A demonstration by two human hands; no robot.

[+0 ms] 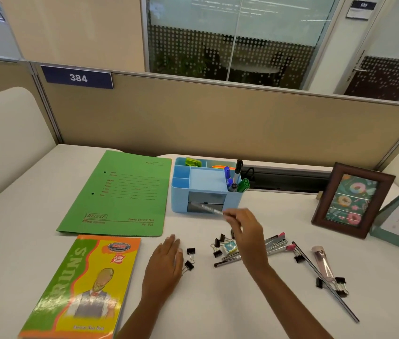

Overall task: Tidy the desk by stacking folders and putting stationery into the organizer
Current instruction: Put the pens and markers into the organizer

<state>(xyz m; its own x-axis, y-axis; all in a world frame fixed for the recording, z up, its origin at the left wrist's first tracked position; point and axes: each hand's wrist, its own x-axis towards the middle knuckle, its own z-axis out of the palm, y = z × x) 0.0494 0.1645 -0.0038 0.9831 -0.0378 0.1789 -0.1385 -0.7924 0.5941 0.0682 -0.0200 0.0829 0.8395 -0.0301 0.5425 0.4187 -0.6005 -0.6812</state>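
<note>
Two hands are working over the white desk (218, 302): your right hand (244, 231) is pinching one end of a blurred silvery pen-like stick (208, 208) between curled fingertips, and its far end is crossing the front of the blue organizer (181, 189). Your left hand (166, 263) is resting flat with fingers straight, holding nothing, just beside two black binder clips (188, 264). The green folder (122, 194) is lying left of the organizer, with the orange-and-yellow notebook (88, 285) nearer you.
</note>
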